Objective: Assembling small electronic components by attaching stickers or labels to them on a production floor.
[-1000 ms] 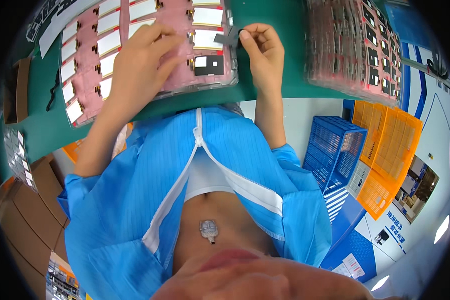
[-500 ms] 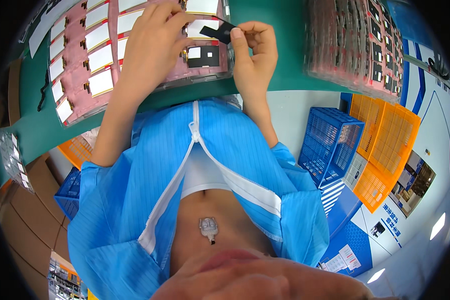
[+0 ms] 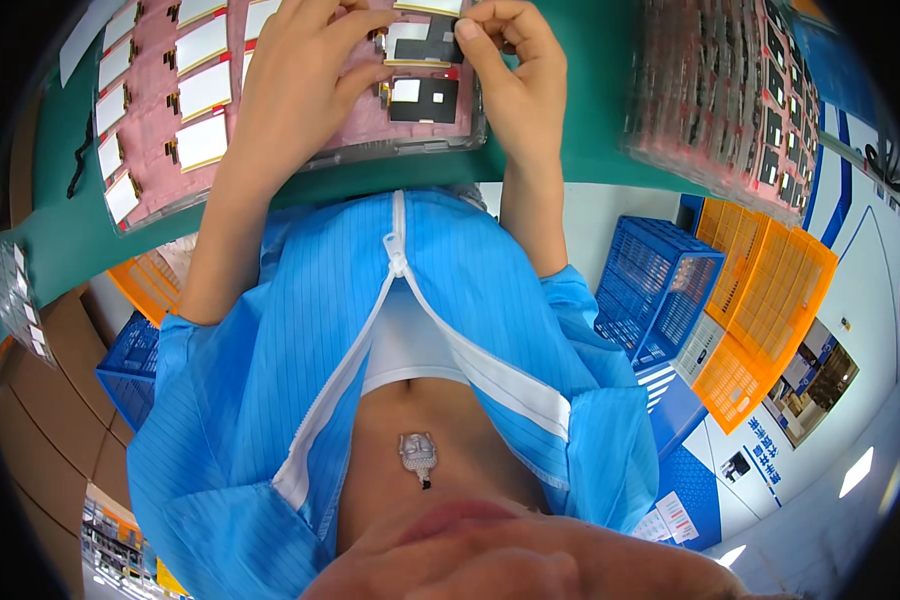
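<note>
A thin black adhesive-looking sheet with a cut-out (image 3: pixel 438 44) lies over a white flat panel (image 3: pixel 406 34) in a pink tray (image 3: pixel 355 118). My right hand (image 3: pixel 526 75) pinches the sheet's right edge between thumb and forefinger, its other fingers curled. At the panel's left edge is my left hand (image 3: pixel 295 90), thumb and forefinger apart, with nothing seen held between them. Just nearer to me sits another panel with a black sheet (image 3: pixel 437 102) over it. Bare white panels (image 3: pixel 203 92) with small gold-brown connector tabs fill rows on the left.
A tall stack of clear trays (image 3: pixel 705 110) with black-covered panels stands at the right of the green table (image 3: pixel 585 150). Blue crates (image 3: pixel 655 290) and orange crates (image 3: pixel 770 300) are beyond its edge. Brown cartons (image 3: pixel 60 400) are at lower left.
My right hand has lowered the black sheet from above the tray onto the white panel. My left hand stays by the panel's left edge. The whole view has shifted slightly.
</note>
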Demonstrator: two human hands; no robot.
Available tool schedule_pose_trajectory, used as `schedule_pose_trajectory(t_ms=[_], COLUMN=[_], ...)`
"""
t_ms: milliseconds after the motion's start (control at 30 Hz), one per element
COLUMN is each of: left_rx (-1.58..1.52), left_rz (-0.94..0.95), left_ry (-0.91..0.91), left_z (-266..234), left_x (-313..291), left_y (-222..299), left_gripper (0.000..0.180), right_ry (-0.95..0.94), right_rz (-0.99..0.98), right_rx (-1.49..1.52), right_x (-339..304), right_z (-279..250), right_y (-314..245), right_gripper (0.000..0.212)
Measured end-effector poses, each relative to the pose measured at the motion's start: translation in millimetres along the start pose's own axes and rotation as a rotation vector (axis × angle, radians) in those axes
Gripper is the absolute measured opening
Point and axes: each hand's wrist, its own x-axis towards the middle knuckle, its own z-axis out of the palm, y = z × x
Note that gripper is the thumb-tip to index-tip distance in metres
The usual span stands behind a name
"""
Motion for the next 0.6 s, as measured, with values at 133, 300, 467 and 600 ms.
schedule_pose_trajectory(t_ms=[133,300,467,600], left_rx=[-0.111,-0.141,-0.169,-0.166], left_rz=[-0.108,-0.147,-0.177,-0.164], left_ry=[-0.012,-0.029,-0.043,-0.036], left_z=[-9,-10,-10,-9], left_x=[4,4,5,4], left_y=[16,16,17,15], left_gripper=[0.035,0.039,0.041,0.042], right_ry=[0.018,0.095,0.099,0.115], right_rz=[0.062,0.557,0.587,0.607], right_rx=[0.005,-0.142,-0.167,-0.185], right_x=[1,5,4,4], right_z=[5,10,9,9], right_y=[-7,-27,-27,-26], right_gripper=[0.004,0.004,0.004,0.004])
